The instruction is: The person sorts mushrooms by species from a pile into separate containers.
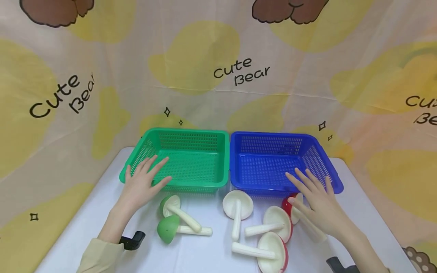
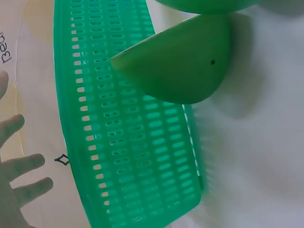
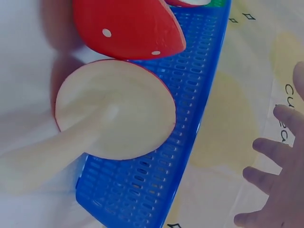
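Note:
My left hand (image 1: 141,185) hovers with fingers spread over the near left corner of the green basket (image 1: 191,163), holding nothing. Just to its right lie two toy mushrooms with green caps, the upper one (image 1: 170,204) leaning over the lower one (image 1: 168,229). Fingers apart, my right hand (image 1: 319,208) hangs over the near right side of the blue basket (image 1: 266,168). It overlaps a red-capped toy mushroom (image 1: 288,206) in the head view, hiding part of its stem. Two more red-rimmed mushrooms, an upper (image 1: 281,220) and a lower (image 1: 276,248), lie closer to me.
Both baskets stand side by side at the back of the white table (image 1: 191,258), against a patterned cloth (image 1: 205,45). Another mushroom (image 1: 238,204) lies between the two groups, pale underside up. Black straps with camera mounts (image 1: 133,240) sit at my wrists.

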The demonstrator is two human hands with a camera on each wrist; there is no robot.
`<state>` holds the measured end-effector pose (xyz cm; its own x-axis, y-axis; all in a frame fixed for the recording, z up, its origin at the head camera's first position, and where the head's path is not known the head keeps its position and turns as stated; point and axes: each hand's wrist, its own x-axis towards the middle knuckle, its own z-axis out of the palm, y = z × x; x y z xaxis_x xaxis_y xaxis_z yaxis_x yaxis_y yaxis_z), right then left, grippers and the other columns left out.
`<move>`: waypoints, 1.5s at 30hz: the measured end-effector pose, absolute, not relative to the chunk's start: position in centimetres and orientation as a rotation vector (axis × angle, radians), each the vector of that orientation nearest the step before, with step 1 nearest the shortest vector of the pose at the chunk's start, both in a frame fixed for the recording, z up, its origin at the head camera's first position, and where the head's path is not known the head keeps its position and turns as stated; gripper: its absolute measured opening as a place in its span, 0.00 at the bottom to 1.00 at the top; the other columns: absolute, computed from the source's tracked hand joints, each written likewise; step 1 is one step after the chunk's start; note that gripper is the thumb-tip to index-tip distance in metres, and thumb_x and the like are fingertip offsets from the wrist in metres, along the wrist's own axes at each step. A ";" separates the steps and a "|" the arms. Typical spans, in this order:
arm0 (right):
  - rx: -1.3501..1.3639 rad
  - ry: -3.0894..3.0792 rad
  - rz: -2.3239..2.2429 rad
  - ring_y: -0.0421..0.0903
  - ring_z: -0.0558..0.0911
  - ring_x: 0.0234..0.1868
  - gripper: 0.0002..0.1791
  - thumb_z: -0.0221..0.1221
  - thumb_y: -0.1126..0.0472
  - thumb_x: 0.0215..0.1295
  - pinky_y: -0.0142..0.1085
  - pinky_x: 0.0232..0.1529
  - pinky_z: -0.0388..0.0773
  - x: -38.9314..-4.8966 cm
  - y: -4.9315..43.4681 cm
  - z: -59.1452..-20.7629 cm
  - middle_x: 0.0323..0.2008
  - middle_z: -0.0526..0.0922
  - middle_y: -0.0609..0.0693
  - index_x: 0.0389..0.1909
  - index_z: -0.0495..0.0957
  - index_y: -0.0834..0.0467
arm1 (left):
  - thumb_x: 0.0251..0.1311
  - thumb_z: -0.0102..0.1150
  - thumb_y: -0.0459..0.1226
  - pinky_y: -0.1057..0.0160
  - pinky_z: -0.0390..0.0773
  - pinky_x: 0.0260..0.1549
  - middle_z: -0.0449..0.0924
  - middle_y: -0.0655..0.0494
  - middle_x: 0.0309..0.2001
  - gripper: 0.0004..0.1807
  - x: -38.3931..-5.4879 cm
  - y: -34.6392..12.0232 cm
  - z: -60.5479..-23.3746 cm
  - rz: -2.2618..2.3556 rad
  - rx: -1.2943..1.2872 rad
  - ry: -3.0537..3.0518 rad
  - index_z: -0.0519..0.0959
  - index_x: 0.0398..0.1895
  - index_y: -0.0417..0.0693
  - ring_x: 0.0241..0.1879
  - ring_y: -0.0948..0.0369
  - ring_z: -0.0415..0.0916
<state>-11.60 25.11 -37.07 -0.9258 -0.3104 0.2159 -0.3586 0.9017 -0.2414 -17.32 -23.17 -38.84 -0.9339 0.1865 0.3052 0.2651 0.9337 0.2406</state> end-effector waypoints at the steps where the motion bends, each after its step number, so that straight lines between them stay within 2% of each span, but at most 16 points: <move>1: 0.518 -2.886 0.422 0.60 0.44 0.77 0.37 0.54 0.45 0.68 0.65 0.68 0.19 -11.5 25.1 -37.2 0.76 0.53 0.55 0.75 0.50 0.38 | 0.62 0.50 0.61 0.22 0.41 0.61 0.57 0.46 0.73 0.35 -17.3 -23.2 -39.0 -0.404 -0.338 -2.797 0.57 0.72 0.70 0.71 0.40 0.52; 9: 0.585 -2.779 0.423 0.54 0.47 0.78 0.34 0.56 0.49 0.68 0.59 0.73 0.22 -10.2 25.1 -37.7 0.74 0.58 0.54 0.73 0.57 0.41 | 0.62 0.54 0.58 0.23 0.38 0.62 0.63 0.46 0.69 0.33 -16.7 -24.0 -39.8 -0.449 -0.328 -2.721 0.62 0.70 0.66 0.70 0.41 0.54; 17: 0.629 -2.708 0.436 0.49 0.49 0.77 0.35 0.60 0.53 0.64 0.59 0.74 0.27 -8.6 25.3 -38.6 0.71 0.63 0.55 0.71 0.60 0.43 | 0.61 0.58 0.53 0.22 0.41 0.61 0.67 0.46 0.65 0.30 -16.2 -24.5 -40.4 -0.465 -0.331 -2.620 0.67 0.67 0.63 0.66 0.42 0.59; 20: 0.652 -2.685 0.439 0.43 0.47 0.78 0.36 0.62 0.54 0.61 0.54 0.76 0.27 -8.1 25.2 -39.1 0.70 0.64 0.54 0.71 0.61 0.44 | 0.60 0.60 0.52 0.22 0.42 0.61 0.68 0.46 0.64 0.30 -16.0 -24.8 -40.9 -0.474 -0.327 -2.598 0.68 0.66 0.62 0.65 0.42 0.60; 25: 0.703 -2.645 0.417 0.34 0.42 0.77 0.39 0.64 0.55 0.58 0.41 0.77 0.24 -7.3 25.0 -39.7 0.70 0.65 0.52 0.71 0.61 0.46 | 0.58 0.63 0.48 0.23 0.43 0.62 0.70 0.46 0.62 0.29 -15.6 -25.1 -41.7 -0.504 -0.316 -2.561 0.71 0.64 0.60 0.64 0.42 0.61; 29: 0.740 -2.610 0.384 0.31 0.40 0.77 0.40 0.67 0.54 0.54 0.33 0.76 0.23 -6.8 25.0 -40.2 0.68 0.68 0.52 0.70 0.64 0.48 | 0.55 0.66 0.45 0.25 0.44 0.63 0.72 0.45 0.60 0.29 -15.3 -25.1 -42.4 -0.521 -0.310 -2.523 0.73 0.61 0.57 0.63 0.42 0.62; 35: 0.763 -2.606 0.331 0.25 0.38 0.75 0.40 0.68 0.49 0.52 0.28 0.74 0.22 -6.0 25.0 -41.3 0.64 0.72 0.52 0.68 0.66 0.47 | 0.50 0.70 0.40 0.26 0.47 0.63 0.74 0.44 0.56 0.29 -15.0 -25.1 -43.3 -0.546 -0.297 -2.460 0.76 0.58 0.54 0.60 0.43 0.65; 41: 0.883 -2.457 0.395 0.30 0.47 0.76 0.35 0.63 0.43 0.55 0.29 0.75 0.27 -5.7 25.3 -43.0 0.66 0.70 0.48 0.62 0.72 0.54 | 0.49 0.70 0.38 0.28 0.48 0.63 0.75 0.45 0.55 0.27 -14.8 -25.2 -43.9 -0.582 -0.277 -2.422 0.77 0.56 0.53 0.58 0.43 0.66; 45: 0.914 -2.411 0.386 0.31 0.47 0.76 0.34 0.57 0.37 0.61 0.28 0.75 0.28 -5.4 25.3 -44.1 0.66 0.69 0.44 0.62 0.71 0.54 | 0.47 0.71 0.36 0.29 0.48 0.64 0.76 0.44 0.53 0.27 -14.8 -25.2 -44.4 -0.591 -0.276 -2.393 0.78 0.54 0.50 0.57 0.43 0.66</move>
<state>-5.41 25.30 -44.13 -0.6321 -0.5280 0.5673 -0.6785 0.7306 -0.0761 -14.79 -25.25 -44.38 -0.7668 0.0458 0.6403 0.3386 0.8763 0.3428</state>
